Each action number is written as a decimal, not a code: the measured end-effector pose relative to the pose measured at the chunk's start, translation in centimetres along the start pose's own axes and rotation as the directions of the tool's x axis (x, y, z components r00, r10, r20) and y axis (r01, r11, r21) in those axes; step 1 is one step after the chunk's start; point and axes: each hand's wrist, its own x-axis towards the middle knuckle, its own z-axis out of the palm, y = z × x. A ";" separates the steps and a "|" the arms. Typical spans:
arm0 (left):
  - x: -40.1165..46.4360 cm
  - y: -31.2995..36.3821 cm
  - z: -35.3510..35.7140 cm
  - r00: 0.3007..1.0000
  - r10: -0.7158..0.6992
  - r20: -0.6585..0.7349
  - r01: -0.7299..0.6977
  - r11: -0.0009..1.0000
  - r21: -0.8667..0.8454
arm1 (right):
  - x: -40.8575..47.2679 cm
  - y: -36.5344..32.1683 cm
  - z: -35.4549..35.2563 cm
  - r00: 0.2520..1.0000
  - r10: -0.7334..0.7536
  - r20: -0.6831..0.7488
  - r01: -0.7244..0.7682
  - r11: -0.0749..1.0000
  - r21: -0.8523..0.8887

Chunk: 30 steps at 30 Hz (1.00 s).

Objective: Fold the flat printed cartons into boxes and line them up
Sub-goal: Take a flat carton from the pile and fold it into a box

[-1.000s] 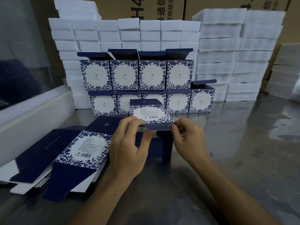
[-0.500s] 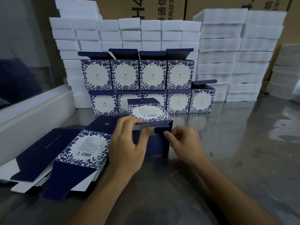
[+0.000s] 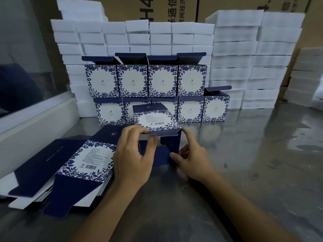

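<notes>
Near centre of the tabletop (image 3: 244, 172), just this side of the lined-up boxes, the carton in hand (image 3: 157, 123) is taking shape: over the last second it has gone from a half-flattened sleeve to a squared tube, barcode panel facing up and tilted toward the camera.

Left hand (image 3: 131, 158): thumb and forefinger are pinching the near edge of the barcode panel's flap. Right hand (image 3: 190, 159) has dropped from the upper flap edge to the lower right corner; its forefinger is reaching up toward the top right corner, the other fingers (image 3: 174, 157) are curling against the dark blue end flaps and bracing them, not closing round them.

Judgement: sleeve is open, end flaps are being tucked; box not yet closed or placed.

Edges and room:
- Finished boxes (image 3: 162, 81) are standing two rows high at the far side, just behind the carton in hand; top-row lids are sticking up open.
- Bottom row is ending at the right with one open-lidded box (image 3: 215, 109); bare tabletop is lying right of it, probably the next slot.
- Flat cartons (image 3: 83, 159) are stacked at near left, touching the left wrist; little room there.
- White foam blocks (image 3: 253, 58) are walling the far side.
- Wide open tabletop to the right and near.
</notes>
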 end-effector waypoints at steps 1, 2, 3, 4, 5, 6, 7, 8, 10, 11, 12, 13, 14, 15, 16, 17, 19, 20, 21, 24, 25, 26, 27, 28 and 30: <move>0.0 0.0 0.0 1.000 0.001 0.013 0.000 1.000 -0.012 | -0.1 -0.2 0.2 1.000 -0.019 -0.008 0.020 0.995 0.093; 0.0 0.0 0.1 1.000 0.005 0.030 -0.004 1.000 -0.028 | -0.2 -0.5 0.5 0.999 -0.043 -0.029 0.048 0.982 0.185; -0.1 0.0 0.1 0.999 0.014 0.049 -0.012 0.999 -0.042 | -0.2 -0.9 0.7 0.996 -0.065 -0.059 0.078 0.965 0.252; -0.1 0.0 0.1 0.997 0.024 0.067 -0.021 0.998 -0.054 | -0.1 -1.1 0.9 0.992 -0.078 -0.095 0.102 0.952 0.290; -0.1 0.0 0.2 0.996 0.034 0.082 -0.028 0.997 -0.072 | -0.1 -1.3 0.9 0.988 -0.076 -0.135 0.115 0.945 0.308; -0.2 0.0 0.2 0.995 0.040 0.092 -0.030 0.994 -0.108 | -0.1 -1.5 0.9 0.981 -0.067 -0.183 0.123 0.942 0.314; -0.2 0.0 0.1 0.994 0.045 0.098 -0.028 0.987 -0.161 | 0.0 -1.6 0.8 0.971 -0.057 -0.234 0.131 0.940 0.315; -0.2 0.0 0.1 0.994 0.049 0.102 -0.025 0.975 -0.219 | 0.0 -1.7 0.7 0.957 -0.058 -0.284 0.150 0.938 0.312; -0.2 -0.1 0.1 0.993 0.043 0.107 -0.010 0.957 -0.290 | 0.2 -2.1 0.2 0.935 -0.046 -0.353 0.157 0.943 0.294; -0.2 -0.1 0.2 0.993 0.032 0.110 0.002 0.954 -0.299 | 0.2 -2.4 0.0 0.925 -0.042 -0.378 0.158 0.946 0.282; -0.3 -0.1 0.2 0.993 0.019 0.112 0.015 0.954 -0.299 | 0.2 -2.6 -0.2 0.916 -0.041 -0.399 0.165 0.945 0.283; -0.3 -0.1 0.3 0.993 0.007 0.115 0.028 0.955 -0.297 | 0.1 -2.8 -0.3 0.909 -0.038 -0.415 0.171 0.943 0.287; -0.4 -0.1 0.4 0.992 -0.009 0.122 0.045 0.952 -0.302 | 0.1 -3.0 -0.4 0.907 -0.033 -0.421 0.173 0.938 0.299; -0.5 -0.1 0.4 0.991 -0.025 0.133 0.067 0.944 -0.324 | 0.0 -3.1 -0.4 0.907 -0.027 -0.421 0.175 0.932 0.317; -0.5 -0.1 0.4 0.988 -0.042 0.150 0.095 0.926 -0.365 | 0.0 -3.2 -0.4 0.906 -0.019 -0.423 0.177 0.924 0.338; -0.5 -0.1 0.4 0.983 -0.062 0.170 0.127 0.906 -0.404 | -0.1 -3.2 -0.5 0.904 -0.015 -0.427 0.182 0.918 0.354; -0.5 -0.2 0.4 0.973 -0.097 0.207 0.178 0.890 -0.420 | -0.2 -3.3 -0.5 0.899 -0.017 -0.438 0.197 0.908 0.369; -0.5 -0.3 0.4 0.970 -0.106 0.221 0.191 0.890 -0.415 | -0.2 -3.3 -0.5 0.896 -0.020 -0.445 0.202 0.908 0.368; -0.5 -0.4 0.5 0.967 -0.110 0.231 0.199 0.891 -0.408 | -0.1 -3.2 -0.4 0.894 -0.024 -0.448 0.205 0.910 0.361; -0.6 -0.9 0.8 0.969 -0.141 0.202 0.199 0.933 -0.301 | -0.1 -3.3 -0.3 0.903 -0.026 -0.429 0.202 0.906 0.372; -0.6 -1.1 0.9 0.975 -0.145 0.170 0.185 0.950 -0.251 | -0.1 -3.4 -0.2 0.908 -0.027 -0.418 0.202 0.903 0.380; -0.6 -1.3 0.9 0.980 -0.139 0.144 0.167 0.965 -0.204 | 0.0 -3.4 -0.2 0.913 -0.031 -0.407 0.202 0.900 0.386; -0.6 -1.5 0.9 0.984 -0.124 0.128 0.144 0.976 -0.162 | 0.0 -3.4 -0.2 0.918 -0.035 -0.395 0.203 0.898 0.391; -0.6 -1.6 0.8 0.988 -0.101 0.119 0.115 0.986 -0.122 | 0.0 -3.4 -0.2 0.922 -0.040 -0.385 0.204 0.896 0.395; -0.6 -1.7 0.6 0.994 -0.045 0.103 0.051 0.997 -0.062 | 0.1 -3.3 -0.3 0.924 -0.045 -0.380 0.205 0.897 0.392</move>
